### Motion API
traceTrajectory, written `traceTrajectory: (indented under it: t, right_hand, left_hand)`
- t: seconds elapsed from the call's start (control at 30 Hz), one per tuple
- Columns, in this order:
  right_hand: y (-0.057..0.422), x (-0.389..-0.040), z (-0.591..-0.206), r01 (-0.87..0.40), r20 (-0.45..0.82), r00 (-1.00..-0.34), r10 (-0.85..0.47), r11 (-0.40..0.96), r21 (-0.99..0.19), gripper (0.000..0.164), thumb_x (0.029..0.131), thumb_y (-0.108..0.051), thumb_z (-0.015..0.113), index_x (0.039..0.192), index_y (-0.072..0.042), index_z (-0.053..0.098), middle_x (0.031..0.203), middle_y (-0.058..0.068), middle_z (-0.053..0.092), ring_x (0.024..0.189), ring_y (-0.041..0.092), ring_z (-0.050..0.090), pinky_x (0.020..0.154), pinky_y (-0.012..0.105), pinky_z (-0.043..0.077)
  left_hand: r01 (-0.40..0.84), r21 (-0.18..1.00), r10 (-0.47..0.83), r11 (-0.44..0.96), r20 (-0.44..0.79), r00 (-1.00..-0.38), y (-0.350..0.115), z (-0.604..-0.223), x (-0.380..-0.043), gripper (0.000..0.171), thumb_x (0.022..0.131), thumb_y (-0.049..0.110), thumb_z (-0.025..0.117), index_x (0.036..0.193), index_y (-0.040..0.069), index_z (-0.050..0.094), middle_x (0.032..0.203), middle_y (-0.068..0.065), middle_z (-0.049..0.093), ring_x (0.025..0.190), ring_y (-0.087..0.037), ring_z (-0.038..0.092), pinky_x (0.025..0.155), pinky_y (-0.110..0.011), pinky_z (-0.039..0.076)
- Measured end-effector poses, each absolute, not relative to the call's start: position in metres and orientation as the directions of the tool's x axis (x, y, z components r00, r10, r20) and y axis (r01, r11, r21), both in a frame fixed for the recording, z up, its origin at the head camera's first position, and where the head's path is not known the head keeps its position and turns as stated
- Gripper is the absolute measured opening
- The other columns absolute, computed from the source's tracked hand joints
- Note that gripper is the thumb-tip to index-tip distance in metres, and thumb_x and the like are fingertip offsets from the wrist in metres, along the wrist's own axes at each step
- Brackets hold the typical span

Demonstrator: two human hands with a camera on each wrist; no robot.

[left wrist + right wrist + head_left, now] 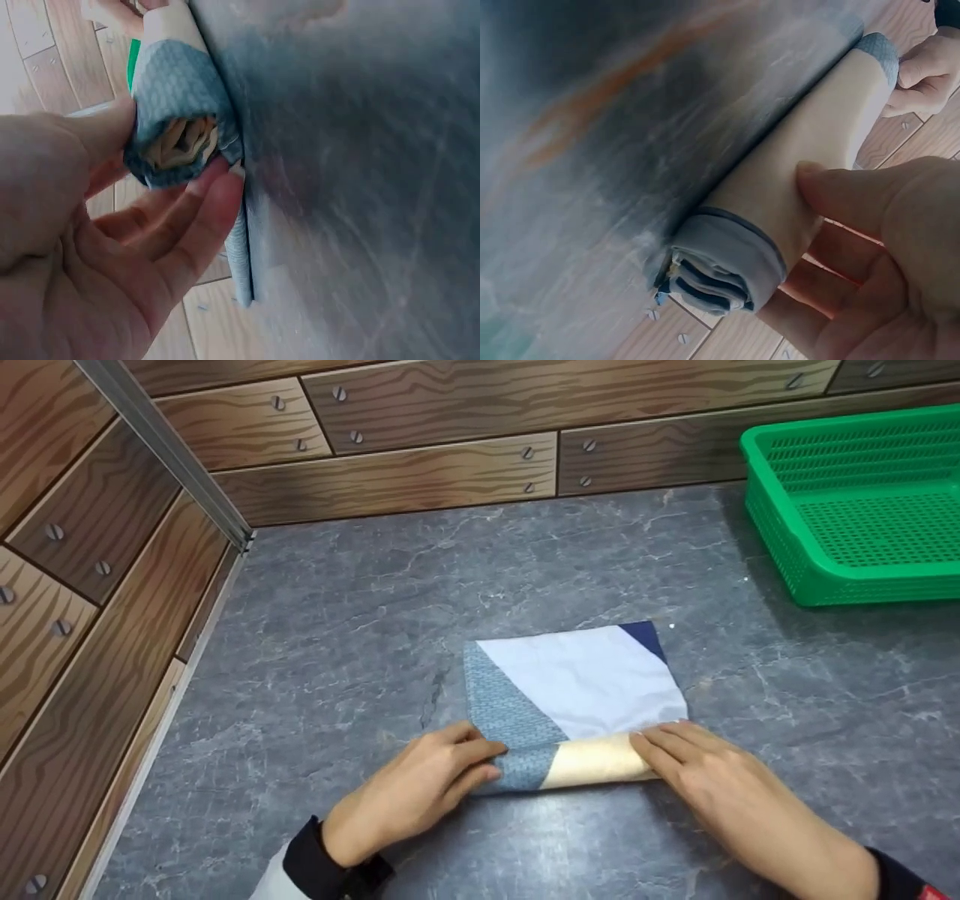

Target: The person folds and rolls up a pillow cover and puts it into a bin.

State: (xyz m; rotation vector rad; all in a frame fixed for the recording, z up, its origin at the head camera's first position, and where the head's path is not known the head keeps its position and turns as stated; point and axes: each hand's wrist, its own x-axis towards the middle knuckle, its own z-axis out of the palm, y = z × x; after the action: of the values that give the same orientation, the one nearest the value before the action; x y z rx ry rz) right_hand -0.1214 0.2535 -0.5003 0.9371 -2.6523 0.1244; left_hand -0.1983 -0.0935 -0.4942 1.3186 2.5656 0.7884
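Observation:
A patchwork cloth (600, 682) in white, pale yellow, patterned blue and dark navy lies on the table, its near part rolled into a tube and its far part flat. My left hand (420, 787) grips the blue left end of the roll (176, 82), thumb on one side and fingers on the other; layered folds show in the open end. At the other end, my right hand (720, 780) holds the roll (780, 165) between thumb and fingers over its pale yellow part. The right wrist view shows the grey-edged, spiralled layers at that end.
A green perforated plastic basket (832, 570) stands at the back right on the grey marbled table (337, 660). Wood-plank patterned panels (450, 435) rise along the back and left sides, with a metal strip (172, 457) at their corner.

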Motion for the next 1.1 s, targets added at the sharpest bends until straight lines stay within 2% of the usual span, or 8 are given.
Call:
traceTrajectory:
  t: [0.17, 0.3, 0.4, 0.53, 0.67, 0.8, 0.93, 1.1]
  right_hand:
    - [0.255, -0.124, -0.5, -0.635, 0.339, -0.718, -0.608, 0.771, 0.04, 0.064, 0.071, 0.016, 0.077, 0.132, 0.006, 0.066, 0.125, 0.018, 0.072, 0.114, 0.035, 0.069, 0.1, 0.051, 0.055]
    - [0.254, -0.125, -0.499, -0.636, 0.359, -0.714, -0.602, 0.771, 0.028, 0.068, 0.069, 0.017, 0.077, 0.134, 0.003, 0.064, 0.124, 0.016, 0.071, 0.114, 0.033, 0.069, 0.1, 0.05, 0.055]
    - [0.255, -0.127, -0.497, -0.641, 0.376, -0.709, -0.597, 0.767, 0.009, 0.074, 0.065, 0.018, 0.077, 0.136, 0.001, 0.063, 0.123, 0.015, 0.071, 0.114, 0.033, 0.069, 0.099, 0.051, 0.056]
    - [0.257, -0.13, -0.495, -0.64, 0.377, -0.711, -0.593, 0.768, 0.001, 0.077, 0.064, 0.018, 0.078, 0.137, -0.001, 0.063, 0.123, 0.014, 0.071, 0.114, 0.032, 0.068, 0.099, 0.05, 0.056]
    - [0.259, -0.13, -0.495, -0.642, 0.38, -0.707, -0.596, 0.767, 0.01, 0.073, 0.066, 0.016, 0.078, 0.136, 0.0, 0.063, 0.121, 0.013, 0.071, 0.113, 0.031, 0.068, 0.099, 0.049, 0.056]
    - [0.258, -0.13, -0.495, -0.65, 0.374, -0.706, -0.602, 0.76, -0.005, 0.068, 0.071, 0.011, 0.078, 0.137, -0.001, 0.063, 0.122, 0.013, 0.07, 0.114, 0.03, 0.068, 0.101, 0.049, 0.055]
    - [0.256, -0.131, -0.491, -0.647, 0.35, -0.719, -0.6, 0.762, -0.023, 0.06, 0.08, -0.002, 0.082, 0.137, -0.002, 0.062, 0.123, 0.012, 0.068, 0.114, 0.03, 0.067, 0.1, 0.052, 0.054]
    - [0.247, -0.134, -0.477, -0.622, 0.295, -0.752, -0.589, 0.783, -0.021, 0.064, 0.08, -0.017, 0.087, 0.137, -0.002, 0.062, 0.124, 0.014, 0.067, 0.114, 0.033, 0.065, 0.099, 0.054, 0.054]
  left_hand:
    - [0.8, 0.198, 0.74, 0.566, 0.307, -0.599, -0.079, -0.495, -0.185, 0.012, 0.102, 0.016, 0.067, 0.113, 0.013, 0.07, 0.099, 0.0, 0.064, 0.078, -0.011, 0.059, 0.067, -0.027, 0.054]
    - [0.753, -0.128, 0.726, 0.646, 0.409, -0.553, -0.065, -0.489, -0.159, 0.026, 0.084, 0.0, 0.077, 0.109, 0.006, 0.074, 0.105, -0.009, 0.074, 0.091, -0.022, 0.072, 0.076, -0.031, 0.062]
    - [0.719, -0.235, 0.742, 0.654, 0.383, -0.55, -0.057, -0.487, -0.142, 0.034, 0.086, 0.001, 0.076, 0.119, -0.002, 0.074, 0.117, -0.02, 0.075, 0.106, -0.031, 0.074, 0.089, -0.036, 0.061]
    - [0.706, -0.269, 0.753, 0.655, 0.298, -0.586, -0.05, -0.488, -0.139, 0.039, 0.093, 0.005, 0.071, 0.131, -0.002, 0.069, 0.128, -0.024, 0.071, 0.119, -0.034, 0.07, 0.101, -0.04, 0.056]
    - [0.712, -0.279, 0.765, 0.644, 0.263, -0.588, -0.046, -0.49, -0.15, 0.041, 0.091, 0.004, 0.074, 0.132, 0.003, 0.071, 0.126, -0.019, 0.072, 0.116, -0.029, 0.071, 0.101, -0.038, 0.057]
    - [0.698, -0.307, 0.761, 0.647, 0.313, -0.568, -0.041, -0.492, -0.16, 0.033, 0.083, 0.004, 0.08, 0.116, 0.006, 0.077, 0.104, -0.011, 0.077, 0.095, -0.022, 0.074, 0.083, -0.031, 0.061]
    - [0.677, -0.347, 0.76, 0.649, 0.339, -0.554, -0.033, -0.491, -0.168, 0.014, 0.078, 0.003, 0.08, 0.087, 0.01, 0.073, 0.075, -0.002, 0.069, 0.066, -0.015, 0.065, 0.057, -0.027, 0.055]
    - [0.708, -0.295, 0.767, 0.641, 0.248, -0.592, -0.024, -0.477, -0.178, 0.019, 0.073, 0.006, 0.083, 0.073, 0.014, 0.065, 0.066, 0.001, 0.065, 0.056, -0.014, 0.061, 0.047, -0.03, 0.051]
